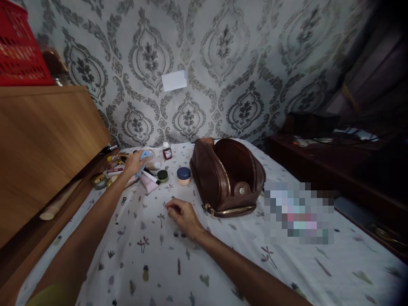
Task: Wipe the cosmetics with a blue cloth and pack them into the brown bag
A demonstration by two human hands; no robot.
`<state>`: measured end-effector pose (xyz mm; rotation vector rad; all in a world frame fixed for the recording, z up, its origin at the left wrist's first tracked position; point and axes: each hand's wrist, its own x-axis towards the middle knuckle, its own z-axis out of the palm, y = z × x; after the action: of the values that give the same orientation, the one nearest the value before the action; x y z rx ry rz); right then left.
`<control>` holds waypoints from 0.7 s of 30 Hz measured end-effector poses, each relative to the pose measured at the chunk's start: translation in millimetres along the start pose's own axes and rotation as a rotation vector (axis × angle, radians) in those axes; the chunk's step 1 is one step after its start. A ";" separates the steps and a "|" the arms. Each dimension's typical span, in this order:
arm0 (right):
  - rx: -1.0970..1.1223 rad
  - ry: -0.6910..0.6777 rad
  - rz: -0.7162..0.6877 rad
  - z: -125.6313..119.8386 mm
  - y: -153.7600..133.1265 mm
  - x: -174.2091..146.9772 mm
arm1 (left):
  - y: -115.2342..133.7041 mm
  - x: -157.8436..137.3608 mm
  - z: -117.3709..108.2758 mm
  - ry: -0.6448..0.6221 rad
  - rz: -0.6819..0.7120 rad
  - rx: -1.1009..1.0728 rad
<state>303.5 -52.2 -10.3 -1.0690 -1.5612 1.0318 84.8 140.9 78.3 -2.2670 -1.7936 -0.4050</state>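
Note:
At the left of the head view, my left hand [133, 163] is closed on a crumpled light blue cloth [143, 162], over a cluster of cosmetics. Around it lie a pink tube [148, 182], a white-capped tube [154, 165] and several slim sticks. My right hand [185, 216] is low over the printed sheet with its fingers curled in, and nothing shows in them. Just right of it stands a brown leather toiletry bag [208, 178], its top gaping and its front zipper facing me. A blue-lidded jar [184, 175] and a dark green lid or jar [162, 176] sit between my hands.
A small bottle of dark red liquid [167, 151] stands near the wall. On the left are a wooden cabinet [47, 144] and a red basket [24, 51]. A pixelated patch [299, 214] hides things right of the bag. Dark furniture [318, 165] edges the right side.

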 end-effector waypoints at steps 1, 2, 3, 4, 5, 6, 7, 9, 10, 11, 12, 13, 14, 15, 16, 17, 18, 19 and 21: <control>0.003 -0.002 0.001 0.4 0.7 0.1 | 1.7 -2.7 -1.1 0.003 0.032 -0.026; 0.006 -0.003 0.000 0.9 1.4 0.1 | 5.0 -5.1 -1.4 0.004 0.068 -0.051; 0.009 -0.005 -0.002 1.4 2.1 0.2 | 10.0 -7.0 -1.0 0.003 0.103 -0.074; 0.012 -0.006 -0.003 1.8 2.7 0.3 | 16.3 -8.3 0.4 0.002 0.134 -0.095; 0.015 -0.008 -0.003 2.2 3.4 0.5 | 23.7 -8.9 2.5 0.001 0.159 -0.113; 0.017 -0.009 -0.003 2.5 4.1 0.6 | 31.7 -8.8 5.4 0.000 0.178 -0.129; 0.018 -0.010 -0.002 2.8 4.8 0.8 | 39.6 -8.1 8.9 -0.004 0.192 -0.143; 0.015 -0.005 -0.003 3.2 6.4 1.1 | 53.4 -5.5 16.2 -0.027 0.209 -0.170; 0.013 -0.002 -0.004 3.2 7.2 1.2 | 58.2 -4.2 19.4 -0.049 0.214 -0.182; 0.010 0.000 -0.005 3.3 7.8 1.2 | 61.4 -3.3 22.0 -0.074 0.217 -0.192; 0.009 -0.001 -0.007 3.2 8.4 1.2 | 62.9 -3.0 23.6 -0.099 0.219 -0.200; 0.010 0.000 -0.010 3.2 8.7 1.2 | 63.0 -3.6 24.2 -0.119 0.219 -0.205; 0.011 0.000 -0.015 3.1 8.8 1.1 | 62.1 -5.4 24.0 -0.132 0.217 -0.205; 0.014 -0.002 -0.020 3.0 8.7 0.9 | 60.7 -8.4 23.0 -0.138 0.214 -0.202; 0.017 -0.004 -0.026 3.0 8.4 0.8 | 59.4 -12.7 21.7 -0.139 0.210 -0.196; 0.022 -0.005 -0.031 2.9 8.1 0.7 | 58.6 -18.1 20.5 -0.138 0.209 -0.187; 0.025 -0.006 -0.034 3.0 7.9 0.7 | 58.5 -24.3 19.5 -0.139 0.211 -0.178; 0.028 -0.007 -0.034 3.0 7.8 0.7 | 59.3 -31.1 19.1 -0.145 0.214 -0.166; 0.025 -0.010 -0.026 3.2 8.1 1.1 | 63.0 -44.3 20.2 -0.165 0.224 -0.141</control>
<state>301.5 -49.5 -18.3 -1.0250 -1.5622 1.0375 138.1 92.9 43.7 -2.6351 -1.6023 -0.3203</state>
